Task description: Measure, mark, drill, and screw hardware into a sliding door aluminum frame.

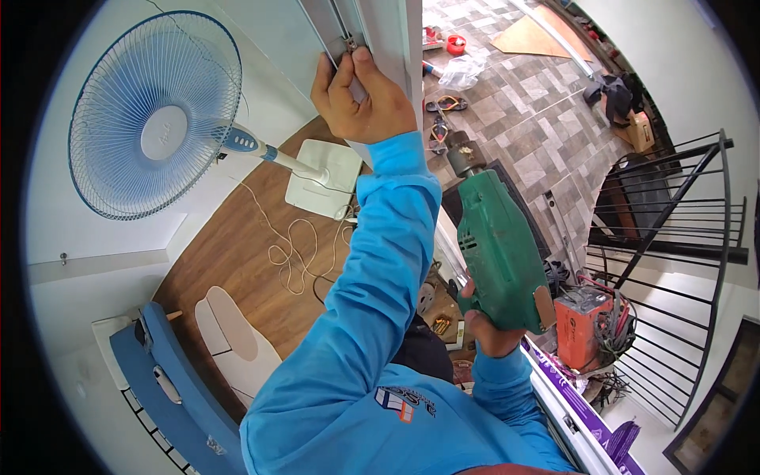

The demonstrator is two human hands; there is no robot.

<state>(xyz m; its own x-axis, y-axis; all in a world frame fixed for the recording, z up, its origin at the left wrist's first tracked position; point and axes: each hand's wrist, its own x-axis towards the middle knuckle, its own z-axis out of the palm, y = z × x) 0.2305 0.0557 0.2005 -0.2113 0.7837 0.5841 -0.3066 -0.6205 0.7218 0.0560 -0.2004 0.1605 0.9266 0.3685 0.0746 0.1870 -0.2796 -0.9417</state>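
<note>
My left hand (364, 99) reaches up to a white metal frame (380, 28), its fingertips closed on a small metal fitting (350, 43) at the frame's channel. The fingers partly cover the fitting, so its exact kind is unclear. In my right hand (495, 336), lower and to the right, is a green power drill (500, 249), gripped by its handle. The drill's dark chuck (465, 154) points up and away from me, apart from the frame; I cannot make out a bit in it.
A blue-and-white standing fan (165, 131) stands at left, its loose white cord (305, 245) on the wooden floor. At right are an orange box-shaped machine (582, 328) with cables and a black metal railing (673, 261). Sandals (447, 104) lie on the tiles beyond.
</note>
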